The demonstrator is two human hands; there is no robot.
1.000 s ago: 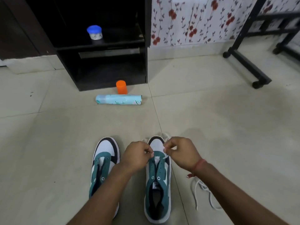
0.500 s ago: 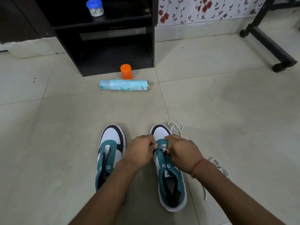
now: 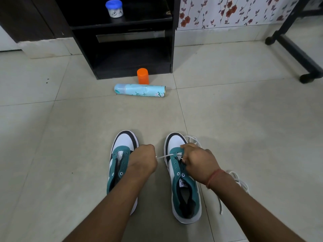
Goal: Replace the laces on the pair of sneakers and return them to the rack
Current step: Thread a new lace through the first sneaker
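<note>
Pale glossy floor tiles (image 3: 244,128) ran out on all sides of me, with open room to the left and right of the shoes and a wide bare stretch ahead. Beyond that stood the black rack (image 3: 172,41), square-edged, dark shelves open at the front; a white jar with a blue lid (image 3: 114,8) sat on one shelf. Flowered wallpaper (image 3: 227,11) covered the wall to its right, and a black wheeled frame (image 3: 297,55) closed off the far right edge.

A light blue spray can (image 3: 139,90) lay on its side near the rack's foot, a small orange cap (image 3: 143,76) upright just behind it.

The two sneakers sat side by side before me, toes away: teal canvas uppers, white toes, dark trim. My left hand (image 3: 142,160), over the left sneaker (image 3: 122,142), was curled and pinched one end of the white lace (image 3: 165,156), pulled taut across the gap. My right hand (image 3: 199,163) gripped the lace at the first eyelets of the right sneaker (image 3: 185,189). Its slack lay looped on the tile beside my right wrist. A red thread (image 3: 214,177) circled that wrist.
</note>
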